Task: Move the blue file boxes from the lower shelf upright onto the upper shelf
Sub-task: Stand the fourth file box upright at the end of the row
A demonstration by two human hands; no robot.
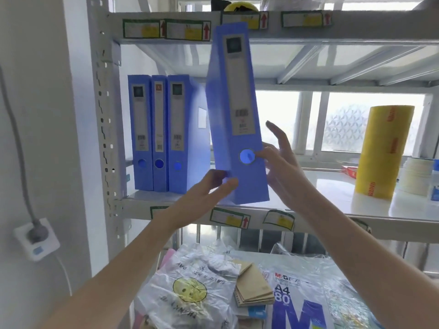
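Grey metal shelving (104, 115) is filling the view. Left hand (204, 193) is clamping its grip on the blue file box (237, 115), tilted on the upper shelf (332, 205); right hand (282, 162), fingers spread, is touching its edge. Three file boxes (159, 134) are standing upright just beside.

Both hands (209, 186) steady tilted box (235, 110).

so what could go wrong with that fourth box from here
The tilted blue plastic file box is gripped only near its base by the left hand; the right hand is open beside it, so it might tip. Its top overlaps the upper grey metal shelf beam and might catch on it.
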